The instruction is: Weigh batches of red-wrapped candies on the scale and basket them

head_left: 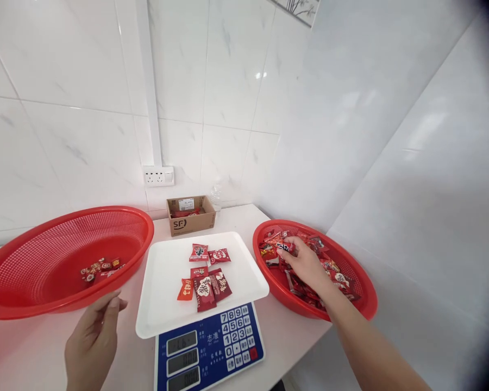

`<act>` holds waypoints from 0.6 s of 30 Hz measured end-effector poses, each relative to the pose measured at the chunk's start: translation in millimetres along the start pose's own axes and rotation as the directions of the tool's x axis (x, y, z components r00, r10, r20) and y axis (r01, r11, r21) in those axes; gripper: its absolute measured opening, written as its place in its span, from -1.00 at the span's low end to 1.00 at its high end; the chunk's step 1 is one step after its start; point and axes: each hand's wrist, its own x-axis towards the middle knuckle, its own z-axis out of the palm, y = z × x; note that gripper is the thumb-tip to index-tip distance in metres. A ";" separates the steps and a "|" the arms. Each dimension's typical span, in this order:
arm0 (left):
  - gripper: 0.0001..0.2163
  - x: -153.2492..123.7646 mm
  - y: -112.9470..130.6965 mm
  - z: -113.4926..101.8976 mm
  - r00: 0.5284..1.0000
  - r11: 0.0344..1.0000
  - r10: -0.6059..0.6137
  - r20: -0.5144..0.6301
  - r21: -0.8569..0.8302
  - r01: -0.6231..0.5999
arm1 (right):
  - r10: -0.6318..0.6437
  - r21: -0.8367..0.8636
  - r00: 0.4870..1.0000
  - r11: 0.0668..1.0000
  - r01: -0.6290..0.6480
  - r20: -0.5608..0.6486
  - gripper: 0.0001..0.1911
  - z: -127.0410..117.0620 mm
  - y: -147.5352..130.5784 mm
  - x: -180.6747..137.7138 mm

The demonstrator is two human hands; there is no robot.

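My right hand (307, 266) reaches into the red basket on the right (367, 288), its fingers closed on a small red snack packet (284, 247). Many other wrapped packets lie heaped under and around it. My left hand (93, 339) is over the table by the front of the left red basket (71, 228). Its thumb and fingers are pressed together, with nothing visible in them. Between the hands stands a blue digital scale (212, 347) with a white tray (163, 293). Several red packets (205, 293) and an orange packet (185, 289) lie on that tray.
A few packets (101, 270) sit at the bottom of the left basket. Behind the tray is an open cardboard box (193, 221) with red packets inside, and a clear plastic bottle (215, 197) beside it. A tiled wall with a socket (158, 176) closes off the back.
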 end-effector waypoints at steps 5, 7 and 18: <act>-0.66 -37.1 39.1 -2.9 0.908 0.941 0.312 0.279 -0.220 -0.256 | -0.251 0.410 0.968 0.883 0.228 0.003 -0.77 23.3 -41.9 -63.0; -0.62 -53.4 57.5 0.4 0.782 0.910 0.408 0.470 -0.282 -0.305 | -0.407 0.473 0.909 0.820 0.321 0.089 -0.85 41.0 -57.0 -88.8; -0.71 -45.9 87.3 9.2 0.743 0.946 0.305 0.596 -0.100 -0.308 | -0.545 0.457 0.838 0.745 0.486 -0.003 -0.80 65.0 -37.3 -104.6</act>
